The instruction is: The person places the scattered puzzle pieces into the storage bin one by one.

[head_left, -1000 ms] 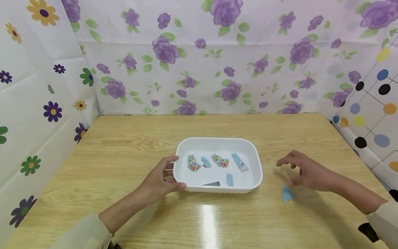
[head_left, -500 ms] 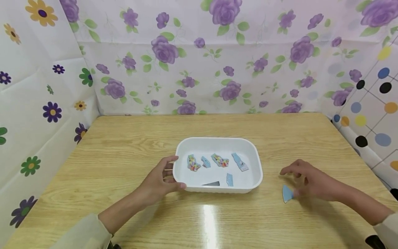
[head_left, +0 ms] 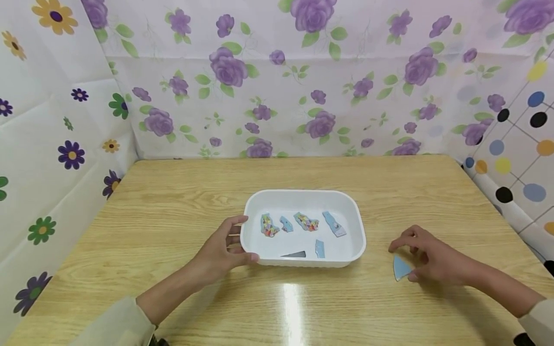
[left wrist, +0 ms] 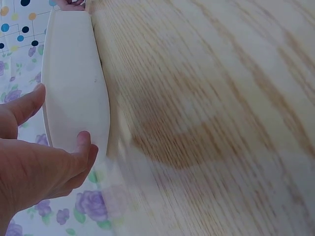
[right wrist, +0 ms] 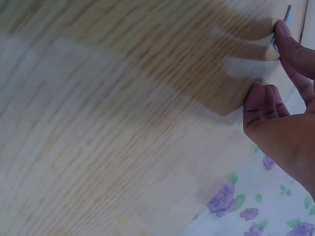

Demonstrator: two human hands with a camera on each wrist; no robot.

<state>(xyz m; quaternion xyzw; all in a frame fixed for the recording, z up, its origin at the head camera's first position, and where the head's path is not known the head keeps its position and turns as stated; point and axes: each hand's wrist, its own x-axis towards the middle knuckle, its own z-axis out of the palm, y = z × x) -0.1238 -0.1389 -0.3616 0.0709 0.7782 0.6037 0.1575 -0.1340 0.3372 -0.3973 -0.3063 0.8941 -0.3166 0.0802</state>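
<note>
My left hand (head_left: 225,245) holds the left end of a white plastic tray (head_left: 303,194), its thumb over the near rim and fingers along the end wall. The left wrist view shows the tray's long side (left wrist: 74,73) with that hand at its near end. On the tabletop right of the tray lies a fan-shaped, light blue puzzle piece (head_left: 401,268). My right hand (head_left: 441,259) pinches it by its edges, thumb on the near side and index finger at the far tip. The right wrist view shows only a thin edge of the piece (right wrist: 289,14).
Inside the tray lie several irregular puzzle pieces, among them a multicoloured one (head_left: 269,226), a long light blue one (head_left: 334,224) and a dark grey sliver (head_left: 295,254). A wood-grain table (head_left: 195,192) lies beneath. Floral sheeting (head_left: 277,105) walls the back and sides.
My right hand has come down toward the near right, onto the light blue piece, its thumb and index finger now at the piece's edges. The left hand and tray have stayed put.
</note>
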